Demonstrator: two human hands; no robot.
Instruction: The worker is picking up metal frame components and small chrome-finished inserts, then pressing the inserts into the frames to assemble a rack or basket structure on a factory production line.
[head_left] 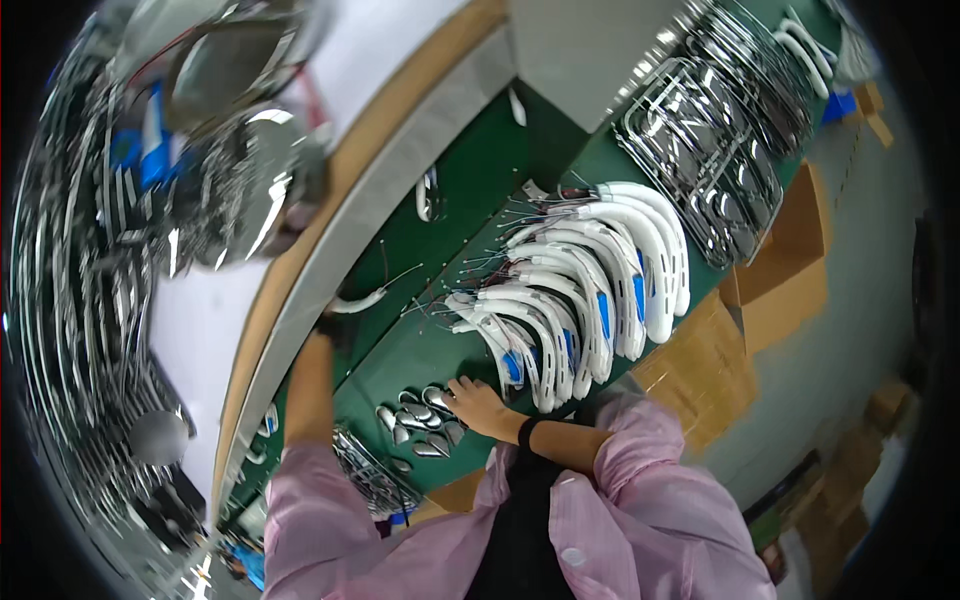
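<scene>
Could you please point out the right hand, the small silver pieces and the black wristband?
Right hand [480,407]: head view, middle of its back.
Small silver pieces [416,411]: head view, a piece mid-cluster.
Black wristband [526,432]: head view, its visible outer face.

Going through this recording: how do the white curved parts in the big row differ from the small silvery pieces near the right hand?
Shape: the white curved parts are long arcs; the silvery pieces are short and rounded.
Look: the white curved parts carry blue patches; the silvery pieces are shiny.
Layout: the white curved parts form a fanned row; the silvery pieces, a loose cluster.
Both rest on the green surface.
</scene>
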